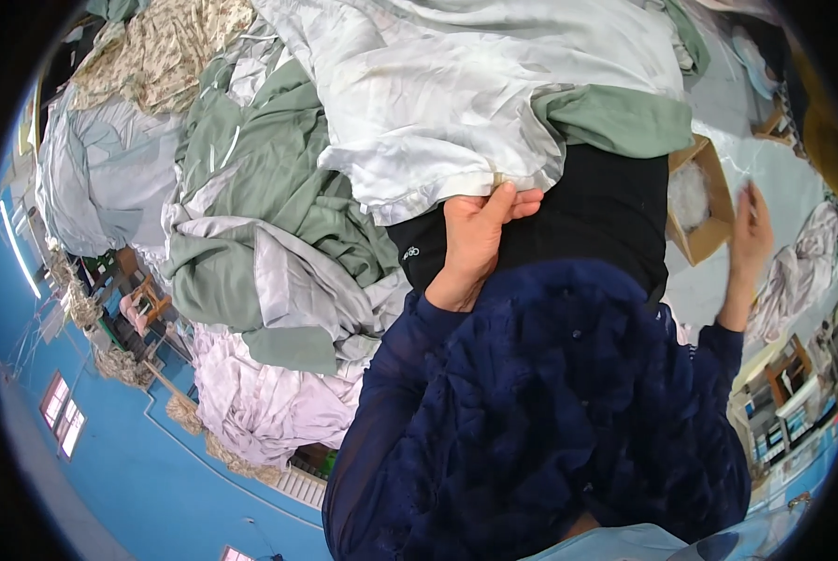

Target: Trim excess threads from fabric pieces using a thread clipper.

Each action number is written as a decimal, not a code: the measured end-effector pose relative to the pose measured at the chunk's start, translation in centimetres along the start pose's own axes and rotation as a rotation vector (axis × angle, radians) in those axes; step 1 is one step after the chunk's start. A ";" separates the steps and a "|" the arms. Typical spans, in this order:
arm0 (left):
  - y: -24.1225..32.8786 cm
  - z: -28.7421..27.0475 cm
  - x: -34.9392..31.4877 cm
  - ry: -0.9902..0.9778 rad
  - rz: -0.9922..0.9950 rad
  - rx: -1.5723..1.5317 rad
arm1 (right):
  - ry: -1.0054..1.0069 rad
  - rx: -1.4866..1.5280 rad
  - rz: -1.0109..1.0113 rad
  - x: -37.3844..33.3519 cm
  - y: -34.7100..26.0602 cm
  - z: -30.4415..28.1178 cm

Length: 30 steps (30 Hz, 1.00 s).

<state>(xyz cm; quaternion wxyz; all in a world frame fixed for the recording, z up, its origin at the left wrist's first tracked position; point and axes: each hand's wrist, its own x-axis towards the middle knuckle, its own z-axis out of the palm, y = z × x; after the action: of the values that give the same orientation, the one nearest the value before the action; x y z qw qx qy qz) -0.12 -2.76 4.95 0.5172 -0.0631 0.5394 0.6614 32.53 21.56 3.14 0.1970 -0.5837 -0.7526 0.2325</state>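
A white garment (437,103) with a green lining or sleeve (615,119) lies spread across my black-clad lap. My left hand (473,234) is closed on its near hem, thumb on top, beside a small tan spot that could be a label. Off to the right, my right hand (751,234) is raised beside an open cardboard box (699,238), not touching it. Its fingers are drawn together and slightly blurred; whatever may be between them is too small to see. White, translucent material (688,196) fills the box.
Green and white garments (260,187) are heaped on my left, with pale grey cloth (110,178), floral cloth (157,56) and pinkish cloth (269,402) around them. To the right are a grey surface (723,107), a crumpled striped cloth (797,276) and wooden stools (788,369).
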 end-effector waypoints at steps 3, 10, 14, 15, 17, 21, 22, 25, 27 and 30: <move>0.2 -0.2 -0.2 0.041 -0.025 0.007 | -0.474 0.310 -0.086 -3.5 -11.1 4.9; 0.1 -0.7 -0.1 -0.043 -0.154 -0.137 | -0.738 0.540 -0.377 -5.7 -19.1 9.9; 0.2 -1.2 0.1 -0.104 -0.203 -0.280 | -0.705 0.612 -0.414 -6.1 -18.9 11.0; 0.4 -1.1 0.2 -0.100 -0.242 -0.285 | -0.702 0.596 -0.415 -6.1 -18.9 11.0; 0.2 -1.3 0.3 -0.094 -0.247 -0.293 | -0.693 0.581 -0.434 -6.1 -19.0 11.1; 0.0 -1.7 0.5 -0.077 -0.275 -0.315 | -0.682 0.528 -0.470 -5.9 -19.2 11.2; 0.0 -1.8 0.5 -0.076 -0.276 -0.315 | -0.682 0.528 -0.469 -5.9 -19.3 11.3; -0.1 -1.8 0.6 -0.065 -0.300 -0.327 | -0.680 0.538 -0.460 -5.8 -19.3 11.4; -0.1 -1.7 0.7 -0.075 -0.310 -0.326 | -0.695 0.528 -0.439 -5.7 -19.3 11.3; -0.2 -1.9 0.8 -0.092 -0.314 -0.301 | -0.688 0.535 -0.456 -5.7 -19.0 11.7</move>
<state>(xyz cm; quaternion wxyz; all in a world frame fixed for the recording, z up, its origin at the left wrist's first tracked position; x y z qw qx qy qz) -1.24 -3.79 3.48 0.6229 -0.1925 0.3941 0.6478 12.32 10.62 4.43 0.1257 -0.2225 -0.7965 0.5480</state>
